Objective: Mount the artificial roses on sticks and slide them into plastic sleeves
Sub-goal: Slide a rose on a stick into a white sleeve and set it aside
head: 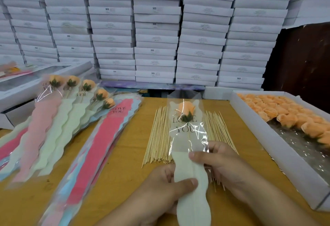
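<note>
Both hands are bare: the left hand (171, 188) and the right hand (217, 163) wear no gloves, rings or watch. The forearms that show at the lower edge carry no sleeves. The fingernails are short and unpainted. No cuff or band shows at either wrist.

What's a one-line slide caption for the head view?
Both hands, left hand and right hand, hold a sleeved rose above loose sticks on the table.
</note>
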